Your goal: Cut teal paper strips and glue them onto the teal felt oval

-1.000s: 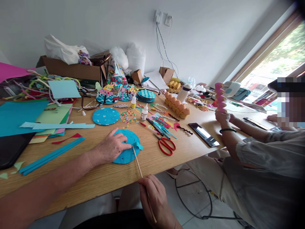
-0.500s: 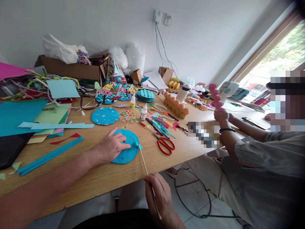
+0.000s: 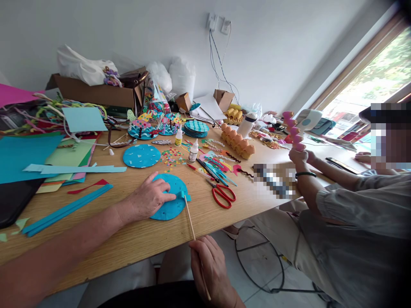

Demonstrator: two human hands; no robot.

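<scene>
A round blue disc (image 3: 171,208) lies near the table's front edge. My left hand (image 3: 153,197) rests on its left part, the forefinger stretched toward a small curled blue paper strip (image 3: 182,195) at the disc's right side. Below the table edge, my right hand (image 3: 210,267) is closed round a thin wooden stick (image 3: 190,220), whose far tip touches or nearly touches that strip. Behind the disc lies another blue disc (image 3: 141,155) with pale flecks. Red-handled scissors (image 3: 224,196) are to the right.
Glue bottles (image 3: 193,151), pens (image 3: 208,170) and paper bits stand or lie mid-table. Blue strips (image 3: 69,209) and coloured sheets (image 3: 25,156) cover the left. An orange egg carton (image 3: 237,143) is further back. At right a person's hands (image 3: 300,157) hold a pink carton piece.
My right hand and the stick have shifted slightly left, and the stick's tip has moved a little left along the strip. The person at the right has moved slightly. My left hand stays put.
</scene>
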